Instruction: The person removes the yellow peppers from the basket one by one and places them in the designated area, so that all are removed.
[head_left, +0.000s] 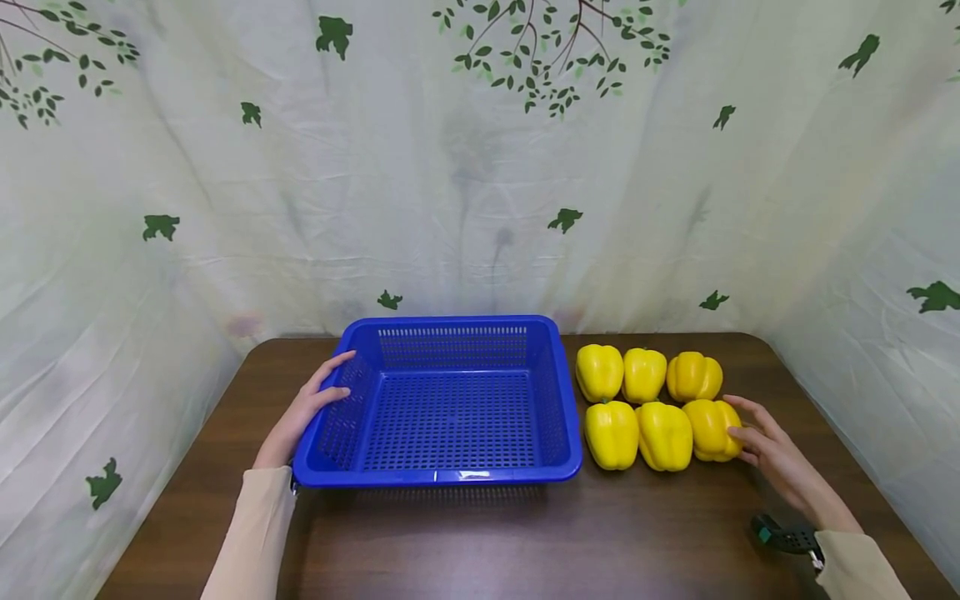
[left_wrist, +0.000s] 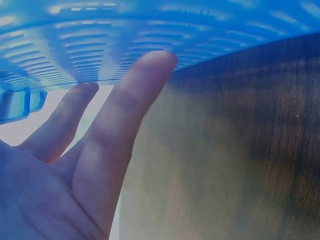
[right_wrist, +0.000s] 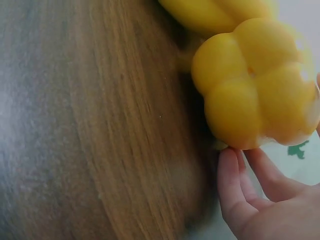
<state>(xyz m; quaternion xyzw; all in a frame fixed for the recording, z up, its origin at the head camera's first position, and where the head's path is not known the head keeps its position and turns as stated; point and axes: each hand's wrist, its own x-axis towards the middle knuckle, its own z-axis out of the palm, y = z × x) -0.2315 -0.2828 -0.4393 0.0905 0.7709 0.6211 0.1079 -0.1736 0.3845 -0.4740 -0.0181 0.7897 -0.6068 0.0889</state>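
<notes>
My left hand (head_left: 303,408) holds the left rim of a blue plastic basket (head_left: 435,477), with two digits over the edge in the head view. Beneath the rim, in the left wrist view, more fingers (left_wrist: 125,110) extend along the slotted outer wall. On the right, my right hand (head_left: 783,462) touches the right side of a yellow bell pepper (head_left: 714,429), the nearest-row one at the right end. Its fingers (right_wrist: 230,175) are fairly straight against the pepper's side in the right wrist view. Part of the thumb shows at that view's right edge.
More yellow bell peppers (head_left: 665,437) stand beside the basket in two rows of three, counting the touched one. All rest on a brown wooden table (head_left: 450,542). A pale curtain (head_left: 480,192) with leaf prints hangs behind. A dark wristband (head_left: 783,535) sits at the right wrist.
</notes>
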